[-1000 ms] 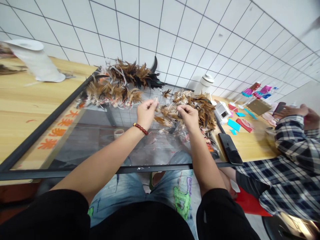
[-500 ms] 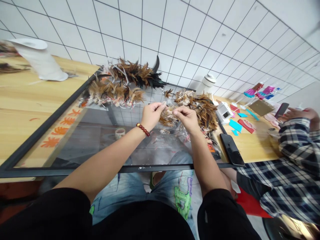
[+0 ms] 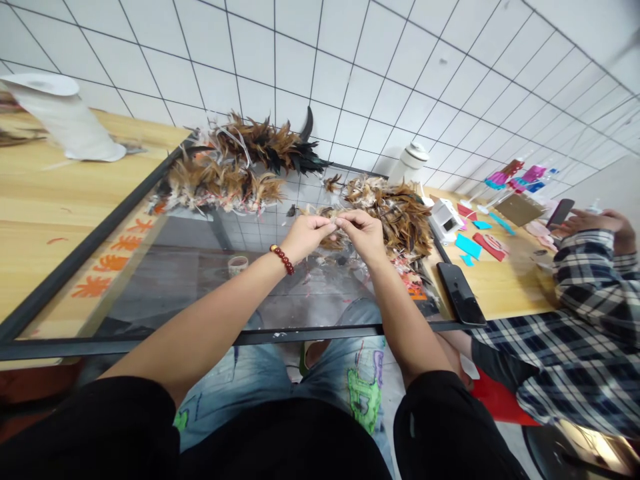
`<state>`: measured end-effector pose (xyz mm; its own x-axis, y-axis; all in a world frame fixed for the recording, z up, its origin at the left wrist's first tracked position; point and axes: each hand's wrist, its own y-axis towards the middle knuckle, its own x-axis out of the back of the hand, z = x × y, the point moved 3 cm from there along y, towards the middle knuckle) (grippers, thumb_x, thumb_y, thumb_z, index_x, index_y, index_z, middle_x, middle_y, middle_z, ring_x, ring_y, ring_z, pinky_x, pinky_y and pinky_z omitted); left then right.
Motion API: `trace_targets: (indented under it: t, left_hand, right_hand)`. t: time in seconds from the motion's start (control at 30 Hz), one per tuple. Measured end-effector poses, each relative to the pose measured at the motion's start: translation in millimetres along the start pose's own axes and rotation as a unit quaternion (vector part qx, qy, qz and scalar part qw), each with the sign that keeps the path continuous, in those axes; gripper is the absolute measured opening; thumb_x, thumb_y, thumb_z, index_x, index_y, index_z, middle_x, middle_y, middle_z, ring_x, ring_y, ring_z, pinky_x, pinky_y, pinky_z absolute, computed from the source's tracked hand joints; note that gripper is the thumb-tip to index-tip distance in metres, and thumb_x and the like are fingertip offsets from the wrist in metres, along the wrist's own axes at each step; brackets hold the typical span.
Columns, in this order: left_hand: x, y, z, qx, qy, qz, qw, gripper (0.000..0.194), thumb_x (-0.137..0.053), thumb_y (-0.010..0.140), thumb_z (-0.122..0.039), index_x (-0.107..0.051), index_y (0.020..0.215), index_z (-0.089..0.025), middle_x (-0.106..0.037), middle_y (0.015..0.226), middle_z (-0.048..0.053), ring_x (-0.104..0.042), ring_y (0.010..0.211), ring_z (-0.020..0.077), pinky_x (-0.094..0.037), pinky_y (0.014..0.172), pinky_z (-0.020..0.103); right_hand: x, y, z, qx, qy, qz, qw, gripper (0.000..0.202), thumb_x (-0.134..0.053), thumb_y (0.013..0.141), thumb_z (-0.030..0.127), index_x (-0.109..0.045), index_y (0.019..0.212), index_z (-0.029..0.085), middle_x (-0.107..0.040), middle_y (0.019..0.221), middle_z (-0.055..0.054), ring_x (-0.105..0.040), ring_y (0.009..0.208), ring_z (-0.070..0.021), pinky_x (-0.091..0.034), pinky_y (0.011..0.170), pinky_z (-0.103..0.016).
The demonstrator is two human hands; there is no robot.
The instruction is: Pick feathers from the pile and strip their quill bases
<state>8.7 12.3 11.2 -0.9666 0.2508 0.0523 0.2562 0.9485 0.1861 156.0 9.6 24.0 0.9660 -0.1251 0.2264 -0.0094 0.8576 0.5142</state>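
Note:
My left hand (image 3: 306,237) and my right hand (image 3: 363,232) meet over the dark-framed glass panel (image 3: 210,280), fingertips pinched together. What they pinch is too small to make out; a pale wisp shows between them. Brown feathers (image 3: 407,217) are heaped beside and beyond my right hand. To the left lie a row of brown feather bunches with pale, red-flecked bases (image 3: 225,183) and a darker brown and black bunch (image 3: 280,143) behind it. Small feather bits are scattered on the glass under my hands.
A white roll (image 3: 75,123) stands at the far left. On the right are a black phone (image 3: 460,293), a white device (image 3: 445,221), a white bottle (image 3: 411,162), blue and red pieces (image 3: 469,247), and a person in a checked shirt (image 3: 587,267) holding a phone.
My hands have come together so the fingertips touch; they were slightly apart before. The whole view has shifted a little. A small dark tuft now shows left of my fingers.

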Motion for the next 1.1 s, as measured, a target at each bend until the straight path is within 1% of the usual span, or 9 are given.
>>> trace_targets:
  t: [0.17,0.23,0.43,0.6,0.67,0.77,0.9,1.0,1.1]
  left_hand:
    - [-1.8,2,2,0.075,-0.146,-0.007,0.986,0.019,-0.072,0.069,-0.027,-0.066,0.058,-0.013,-0.063,0.057,0.003,-0.055,0.056,0.0105,-0.043,0.06,0.023]
    - [-2.2,2,2,0.093,-0.176,-0.003,0.98,0.018,-0.073,0.069,-0.025,-0.065,0.059,-0.012,-0.063,0.057,0.003,-0.056,0.056,0.0104,-0.044,0.061,0.023]
    - [-2.8,1,-2,0.077,-0.167,0.034,0.982,0.023,-0.079,0.064,-0.032,-0.068,0.061,-0.012,-0.062,0.056,0.002,-0.055,0.056,0.0104,-0.043,0.063,0.025]
    - [-3.2,2,-2,0.057,-0.164,0.066,0.983,0.027,-0.078,0.063,-0.038,-0.068,0.059,-0.013,-0.061,0.057,0.003,-0.055,0.059,0.0111,-0.043,0.062,0.024]
    - [-3.9,2,0,0.05,-0.15,0.08,0.984,0.027,-0.078,0.065,-0.036,-0.066,0.056,-0.013,-0.063,0.059,0.004,-0.056,0.061,0.0117,-0.044,0.064,0.025]
    - [-4.6,2,1,0.063,-0.168,0.082,0.98,0.023,-0.075,0.071,-0.029,-0.066,0.058,-0.013,-0.064,0.062,0.005,-0.058,0.064,0.0125,-0.047,0.07,0.026]
    - [2.5,5,-1,0.103,-0.334,0.005,0.937,0.016,-0.063,0.083,-0.02,-0.062,0.068,-0.013,-0.063,0.066,0.003,-0.063,0.069,0.0132,-0.051,0.075,0.028]
    - [12.0,8,-1,0.124,-0.428,-0.056,0.893,0.017,-0.054,0.088,-0.015,-0.058,0.072,-0.014,-0.065,0.076,0.003,-0.065,0.077,0.013,-0.053,0.078,0.029]
    - [18.9,10,0,0.126,-0.458,-0.091,0.875,0.014,-0.055,0.087,-0.017,-0.056,0.073,-0.016,-0.067,0.086,0.004,-0.065,0.084,0.0134,-0.054,0.078,0.028]
  right_hand:
    - [3,2,-8,-0.081,0.09,-0.02,0.992,0.017,-0.074,0.071,0.036,-0.076,0.082,0.022,-0.071,0.079,-0.001,-0.063,0.072,-0.0137,-0.051,0.072,-0.03]
    - [2,2,-9,-0.089,0.104,-0.017,0.99,0.019,-0.075,0.07,0.036,-0.076,0.083,0.023,-0.072,0.08,-0.001,-0.063,0.073,-0.0142,-0.051,0.072,-0.03]
    - [-1,0,-2,-0.042,0.108,0.002,0.993,0.014,-0.079,0.066,0.036,-0.075,0.07,0.023,-0.069,0.074,-0.001,-0.063,0.078,-0.0153,-0.05,0.078,-0.031]
    - [-5,-1,-4,-0.104,0.147,0.031,0.983,0.026,-0.076,0.067,0.044,-0.075,0.081,0.021,-0.066,0.069,0.0,-0.057,0.063,-0.0115,-0.048,0.063,-0.028]
    - [-7,-2,-4,-0.104,0.141,0.047,0.983,0.029,-0.075,0.067,0.047,-0.074,0.08,0.021,-0.065,0.071,0.0,-0.054,0.059,-0.0104,-0.047,0.059,-0.027]
    - [-8,-2,-6,-0.083,0.106,0.013,0.991,0.03,-0.072,0.069,0.049,-0.07,0.073,0.019,-0.063,0.07,0.0,-0.053,0.058,-0.0103,-0.046,0.058,-0.026]
    - [-7,-4,-9,-0.026,-0.024,-0.049,0.998,0.026,-0.065,0.078,0.044,-0.068,0.075,0.019,-0.062,0.07,0.0,-0.054,0.065,-0.0119,-0.047,0.066,-0.026]
    - [-9,-8,-4,0.053,-0.126,-0.023,0.99,0.015,-0.064,0.08,0.034,-0.069,0.079,0.02,-0.062,0.075,-0.001,-0.053,0.067,-0.0125,-0.046,0.069,-0.027]
    - [-13,-13,4,0.14,-0.171,0.024,0.975,0.015,-0.061,0.083,0.03,-0.07,0.091,0.021,-0.061,0.083,-0.003,-0.053,0.07,-0.0134,-0.047,0.07,-0.027]
